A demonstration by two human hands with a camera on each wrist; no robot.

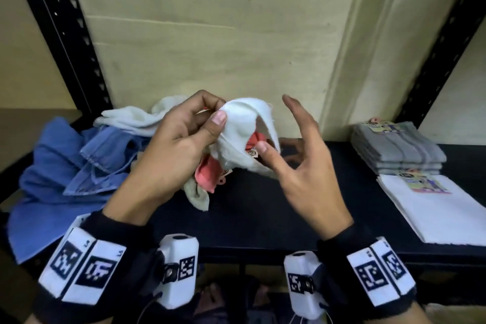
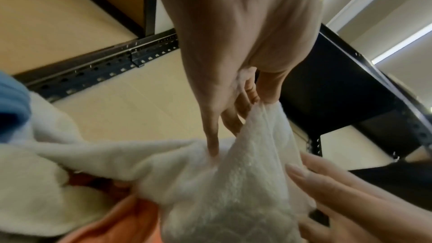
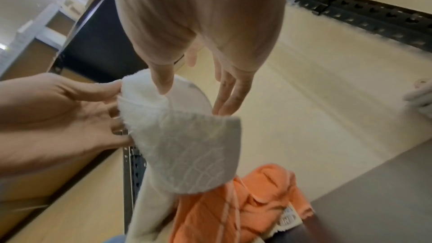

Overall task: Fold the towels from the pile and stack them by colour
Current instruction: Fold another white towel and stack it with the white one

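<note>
While my left hand (image 1: 181,137) has a white towel (image 1: 244,134) pinched at one corner between thumb and fingers (image 2: 211,136), lifted off the shelf (image 1: 302,218) above the pile (image 1: 79,163), my right hand (image 1: 302,166) is just beside it with its fingers spread and holding nothing, thumb barely brushing the cloth. The towel hangs down and away from my left grip, bunched up, with a pink towel (image 3: 245,208) lying underneath it. So the free edge is on the right-hand side, nearer my empty hand. I reckon that hand grabs the next corner to spread it out. Folded grey stack (image 1: 397,147) and white stack (image 1: 436,208) wait off to the right.
</note>
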